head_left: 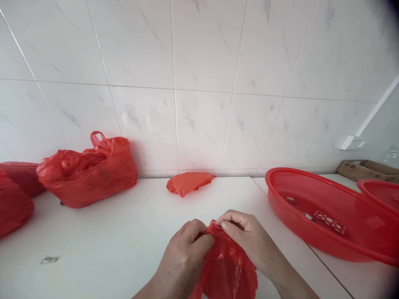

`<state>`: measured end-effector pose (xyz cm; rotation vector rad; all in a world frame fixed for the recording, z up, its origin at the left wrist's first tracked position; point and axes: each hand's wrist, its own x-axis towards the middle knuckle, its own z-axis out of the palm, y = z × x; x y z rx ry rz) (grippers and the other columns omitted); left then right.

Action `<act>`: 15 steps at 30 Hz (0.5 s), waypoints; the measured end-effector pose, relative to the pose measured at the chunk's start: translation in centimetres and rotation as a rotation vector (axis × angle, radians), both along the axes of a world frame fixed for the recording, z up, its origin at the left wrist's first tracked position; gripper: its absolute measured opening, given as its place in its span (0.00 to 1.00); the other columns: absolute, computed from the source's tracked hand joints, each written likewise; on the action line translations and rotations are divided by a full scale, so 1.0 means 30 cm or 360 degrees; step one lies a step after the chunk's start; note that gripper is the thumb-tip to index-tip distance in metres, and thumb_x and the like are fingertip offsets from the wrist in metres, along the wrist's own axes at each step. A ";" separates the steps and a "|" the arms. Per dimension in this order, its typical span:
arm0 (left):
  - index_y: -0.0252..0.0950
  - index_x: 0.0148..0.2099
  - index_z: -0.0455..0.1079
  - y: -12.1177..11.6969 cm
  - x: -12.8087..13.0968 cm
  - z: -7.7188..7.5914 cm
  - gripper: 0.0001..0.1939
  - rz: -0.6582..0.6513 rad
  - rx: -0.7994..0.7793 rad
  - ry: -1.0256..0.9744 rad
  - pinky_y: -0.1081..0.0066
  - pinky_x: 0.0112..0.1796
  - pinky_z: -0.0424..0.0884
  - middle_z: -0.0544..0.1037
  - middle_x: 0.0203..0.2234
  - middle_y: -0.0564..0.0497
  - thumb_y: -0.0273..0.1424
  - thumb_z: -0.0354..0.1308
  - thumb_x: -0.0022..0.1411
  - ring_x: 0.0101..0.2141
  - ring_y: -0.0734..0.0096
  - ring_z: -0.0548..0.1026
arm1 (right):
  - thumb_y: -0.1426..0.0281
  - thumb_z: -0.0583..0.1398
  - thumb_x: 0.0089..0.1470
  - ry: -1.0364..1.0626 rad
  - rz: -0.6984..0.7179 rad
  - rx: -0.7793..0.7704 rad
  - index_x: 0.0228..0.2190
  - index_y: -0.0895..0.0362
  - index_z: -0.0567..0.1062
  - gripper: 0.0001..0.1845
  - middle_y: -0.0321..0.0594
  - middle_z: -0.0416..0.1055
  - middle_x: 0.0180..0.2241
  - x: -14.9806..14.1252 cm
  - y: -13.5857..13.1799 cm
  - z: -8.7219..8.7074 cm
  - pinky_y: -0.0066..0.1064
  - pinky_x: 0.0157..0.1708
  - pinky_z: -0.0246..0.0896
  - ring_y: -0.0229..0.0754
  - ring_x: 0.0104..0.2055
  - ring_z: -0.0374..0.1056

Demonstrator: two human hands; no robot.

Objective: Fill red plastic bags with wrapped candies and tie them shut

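Red plastic bag (229,265): near six o'clock; likely light, soft, slippery; best held by its gathered top.
Left hand (187,253): fingers curled, clamped on bag.
Right hand (251,236): fingertips pinching it.

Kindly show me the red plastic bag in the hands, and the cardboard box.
Held red plastic bag (229,263), head view: on its shiny near side.
Cardboard box (357,171), head view: on its front wall.

There are two bare hands (185,253) (249,241), five thin red plastic bags (230,270) (188,182) (93,176) (29,178) (14,207), two red plastic baskets with perforated walls (330,245) (383,195), one brown cardboard box (358,169) and one white rectangular wall fitting (353,143).
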<state>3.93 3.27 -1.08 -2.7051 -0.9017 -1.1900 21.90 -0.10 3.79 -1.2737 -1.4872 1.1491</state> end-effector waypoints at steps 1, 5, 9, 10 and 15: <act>0.36 0.30 0.66 -0.004 0.001 0.001 0.14 -0.0006 0.0033 0.0034 0.76 0.25 0.63 0.67 0.26 0.52 0.16 0.44 0.57 0.25 0.74 0.64 | 0.63 0.55 0.57 -0.0025 -0.0041 -0.0046 0.34 0.56 0.75 0.11 0.38 0.71 0.33 0.004 0.003 0.000 0.32 0.38 0.63 0.40 0.36 0.67; 0.36 0.30 0.66 -0.016 0.001 0.002 0.13 -0.0014 0.0079 0.0152 0.75 0.26 0.62 0.67 0.27 0.52 0.17 0.45 0.58 0.25 0.74 0.64 | 0.65 0.58 0.54 -0.0062 -0.0069 -0.0040 0.43 0.54 0.73 0.14 0.36 0.67 0.35 0.023 0.006 -0.002 0.33 0.42 0.62 0.40 0.39 0.65; 0.37 0.34 0.68 -0.019 0.003 0.014 0.11 -0.0106 0.0088 0.0095 0.74 0.27 0.64 0.69 0.28 0.51 0.18 0.47 0.60 0.26 0.74 0.67 | 0.64 0.54 0.57 -0.0087 -0.0200 0.0102 0.48 0.51 0.68 0.17 0.34 0.64 0.34 0.043 0.018 -0.016 0.32 0.39 0.61 0.38 0.36 0.64; 0.37 0.36 0.68 -0.020 0.003 0.021 0.10 -0.0148 0.0121 0.0047 0.74 0.27 0.65 0.71 0.29 0.51 0.19 0.49 0.60 0.27 0.73 0.68 | 0.64 0.53 0.57 -0.0112 -0.0272 0.0138 0.48 0.51 0.68 0.17 0.34 0.63 0.33 0.050 0.027 -0.025 0.32 0.38 0.61 0.38 0.35 0.64; 0.37 0.43 0.68 -0.031 -0.001 0.057 0.08 -0.0292 0.0413 -0.0159 0.65 0.45 0.66 0.77 0.35 0.49 0.24 0.55 0.61 0.38 0.67 0.74 | 0.64 0.51 0.56 -0.0388 -0.0659 0.0261 0.45 0.51 0.68 0.15 0.31 0.61 0.28 0.095 0.098 -0.103 0.32 0.34 0.59 0.38 0.31 0.63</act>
